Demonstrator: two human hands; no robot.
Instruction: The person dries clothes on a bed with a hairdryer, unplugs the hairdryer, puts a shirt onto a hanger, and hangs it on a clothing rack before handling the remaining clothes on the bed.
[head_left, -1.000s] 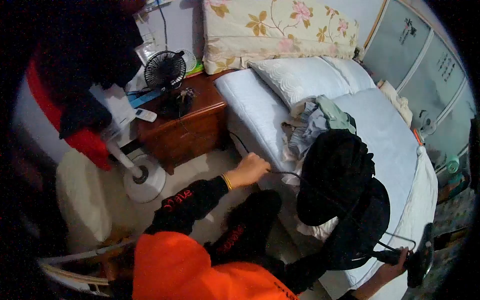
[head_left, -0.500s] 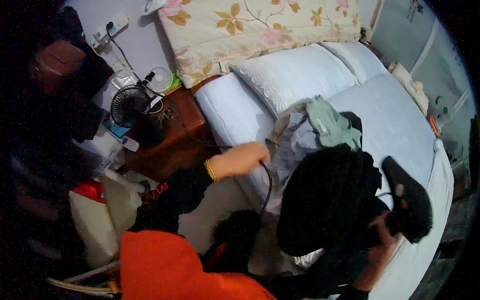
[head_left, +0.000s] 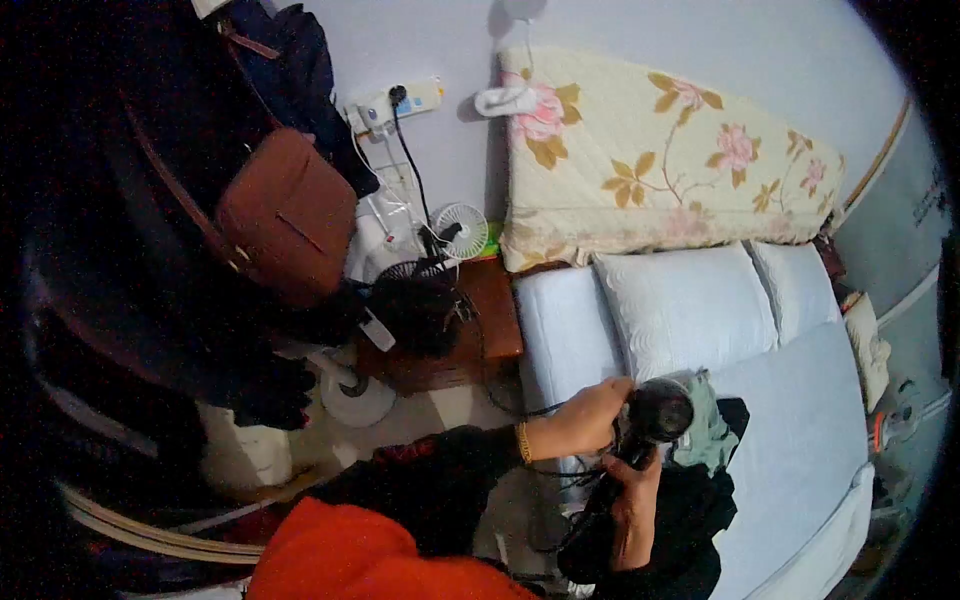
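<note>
My left hand [head_left: 585,418], with a gold bracelet at the wrist, is closed on a black power cord [head_left: 515,411], its fingertips against a black hair dryer [head_left: 661,411]. My right hand [head_left: 635,500] is wrapped around the dryer's lower part, just below my left hand. One round end of the dryer faces up towards me. The cord runs from the nightstand side to my left hand, and more of it hangs below the wrist. Under and behind the dryer lie a grey-green cloth [head_left: 706,425] and black clothing [head_left: 690,540] on the bed's near edge.
A bed [head_left: 790,430] with white pillows [head_left: 690,310] and a floral headboard cover [head_left: 690,160] fills the right. On the left are a brown nightstand [head_left: 495,310], a white fan [head_left: 462,232], a power strip [head_left: 400,105], a brown bag [head_left: 290,215] and hanging dark clothes.
My right hand has brought the hair dryer leftward from over the bed to my left hand. The view has shifted up and left, showing more wall and the brown bag.
</note>
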